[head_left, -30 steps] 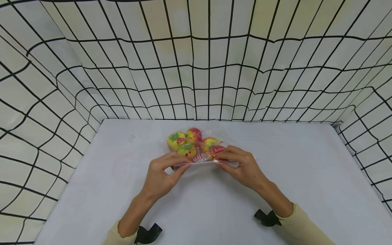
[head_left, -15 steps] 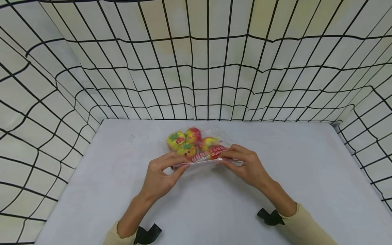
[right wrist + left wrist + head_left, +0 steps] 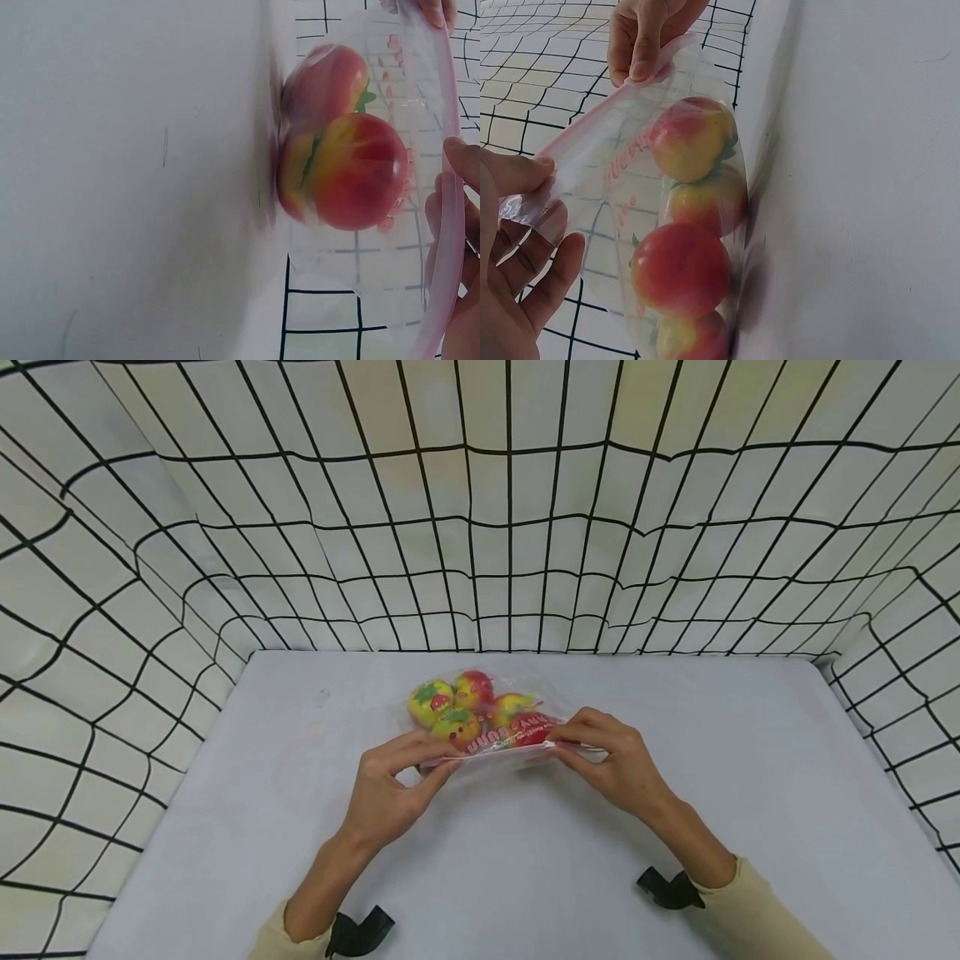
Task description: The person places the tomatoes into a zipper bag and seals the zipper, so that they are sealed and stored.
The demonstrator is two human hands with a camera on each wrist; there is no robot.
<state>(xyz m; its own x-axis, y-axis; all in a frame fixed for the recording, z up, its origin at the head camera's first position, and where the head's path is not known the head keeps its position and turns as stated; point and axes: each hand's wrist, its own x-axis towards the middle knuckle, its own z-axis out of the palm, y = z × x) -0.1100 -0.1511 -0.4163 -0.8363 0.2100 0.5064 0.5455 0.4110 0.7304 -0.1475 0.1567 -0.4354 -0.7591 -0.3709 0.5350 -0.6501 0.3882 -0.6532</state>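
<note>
A clear plastic zip bag with red printing lies at the far middle of the table. Inside are several round yellow-and-red toy fruits with green leaves, some showing little faces. My left hand pinches the left part of the bag's near edge between thumb and fingers. Farther right along that edge, my right hand pinches the pink zip strip at a small white spot, perhaps a slider. From the left wrist, the bag's mouth edge is raised above the toy fruits. Whether the zip is sealed cannot be told.
A white-covered table spreads around the bag. Black grid netting over pale sheeting stands behind it and along both sides. Black wrist mounts stick out beside both sleeves.
My right hand has slid to the right along the bag's edge, and the white spot in its pinch has shifted with it. My left hand has stayed nearly still, holding the left part.
</note>
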